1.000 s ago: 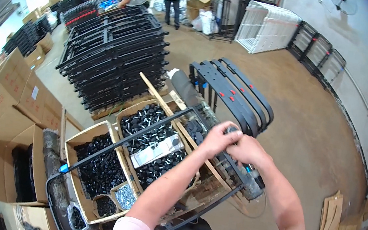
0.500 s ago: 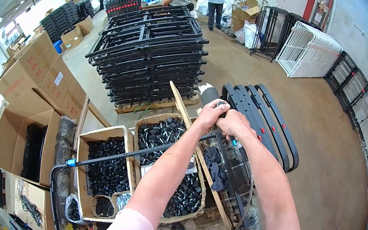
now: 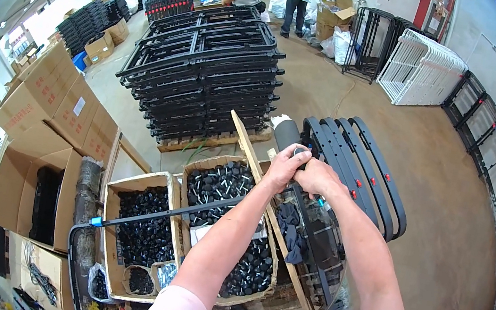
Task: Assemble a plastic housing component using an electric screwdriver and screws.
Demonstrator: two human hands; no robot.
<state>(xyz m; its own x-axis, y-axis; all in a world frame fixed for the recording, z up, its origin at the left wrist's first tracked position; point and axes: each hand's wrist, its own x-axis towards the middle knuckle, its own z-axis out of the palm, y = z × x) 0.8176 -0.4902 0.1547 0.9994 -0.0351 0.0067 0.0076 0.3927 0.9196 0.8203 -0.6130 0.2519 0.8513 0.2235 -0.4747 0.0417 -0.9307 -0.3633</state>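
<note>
My left hand (image 3: 284, 166) is closed with its thumb against a black round-topped knob (image 3: 302, 154), at the far right corner of a black tubular frame (image 3: 144, 216). Pressed close beside it, my right hand (image 3: 320, 179) is also closed; its fingers curl under, and what they grip is hidden. The frame lies across the open boxes and carries a blue piece (image 3: 96, 221) on its left side. Below the frame, one box (image 3: 172, 188) holds many small black parts, and another box (image 3: 274, 269) holds black knobs with metal bolts.
A wooden strip (image 3: 244, 135) slants past my left forearm. Curved black frames with red pieces (image 3: 381, 176) stand right of my hands. Beyond is a tall stack of black frames (image 3: 202, 76). Cardboard cartons (image 3: 48, 104) stand left; several people are at the back.
Both hands have shifted slightly down and nearer in the picture, still together at the frame's corner. The background has moved a little with the view.
</note>
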